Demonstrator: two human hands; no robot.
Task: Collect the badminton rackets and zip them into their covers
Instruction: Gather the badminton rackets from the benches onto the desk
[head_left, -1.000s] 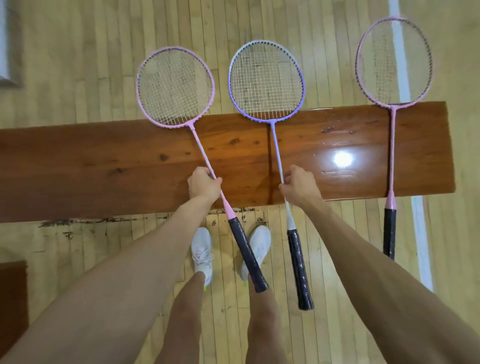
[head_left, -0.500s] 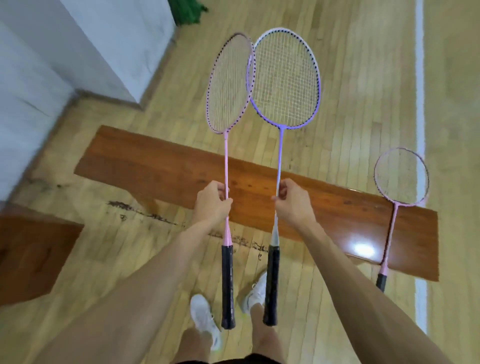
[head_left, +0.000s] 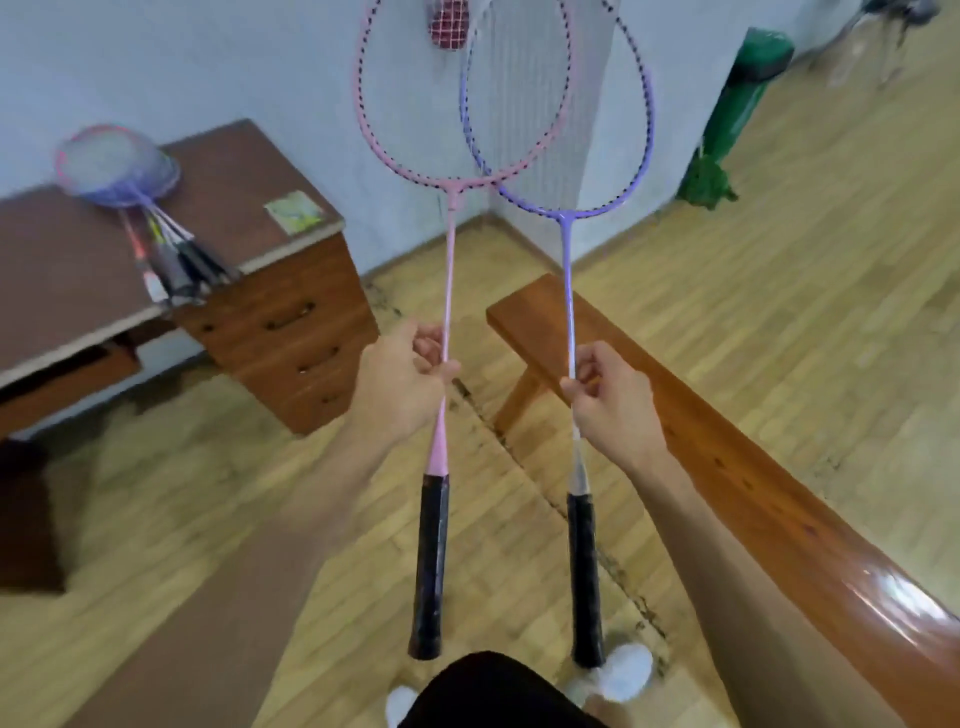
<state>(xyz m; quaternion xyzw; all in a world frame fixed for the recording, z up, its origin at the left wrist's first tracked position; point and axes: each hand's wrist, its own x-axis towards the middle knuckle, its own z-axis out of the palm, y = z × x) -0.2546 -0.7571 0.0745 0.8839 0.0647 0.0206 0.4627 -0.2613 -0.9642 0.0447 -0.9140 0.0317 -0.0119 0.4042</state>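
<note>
Wood-plank gym floor (head_left: 779, 291), pale wall behind, glossy brown bench (head_left: 753, 467) running along my right side. My left hand (head_left: 400, 384) is clenched on the thin shaft of the pink racket (head_left: 449, 291), well above its black wrapped grip. My right hand (head_left: 615, 400) is pinched around the shaft of the purple racket (head_left: 569, 291), same spot, also above the black grip. Both rackets upright in the air in front of me, clear of the bench; oval heads overlap at the top, pink frame crossing the purple one, white string mesh. Brown desk (head_left: 291, 322) with drawers at left, matte top; a bundle of more rackets (head_left: 135, 197) lies on it near the front edge, handles poking past the edge, heads blurred. No cover visible that I can make out; green bag-like thing (head_left: 737, 104) by the wall, too blurred to identify
</note>
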